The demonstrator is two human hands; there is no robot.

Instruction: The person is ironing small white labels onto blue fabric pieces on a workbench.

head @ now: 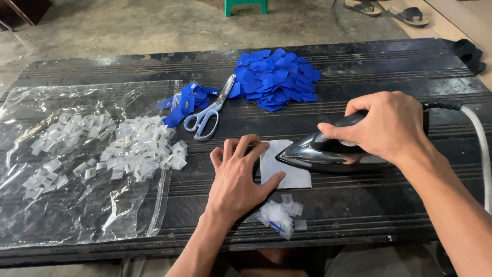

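The right hand [388, 128] is closed around the dark handle of a shiny metal iron [328, 154], whose pointed tip rests on a white sheet [287, 172] lying flat on the black bench [359, 215]. The left hand [238, 177] lies open and flat, fingers spread, pressing down on the left edge of that sheet, with its thumb stretched across the sheet's lower part and the iron's tip just beside its fingertips. Just below the left hand's thumb, close to the wrist, sits a small pile of clear packets [281, 213], one showing a bit of blue. Beyond the left hand's fingers lie scissors [207, 115] with pale grey handles, blades pointing away, and a few blue pieces [185, 102] just beside them. Farther off, beyond both hands, is a larger heap of blue cloth pieces [277, 79]. Well to the left of the left hand, a clear plastic bag [77, 205] is spread on the bench, with many small white folded pieces [138, 149] scattered over it. A cord [479, 138] runs from the back of the iron past the right wrist.
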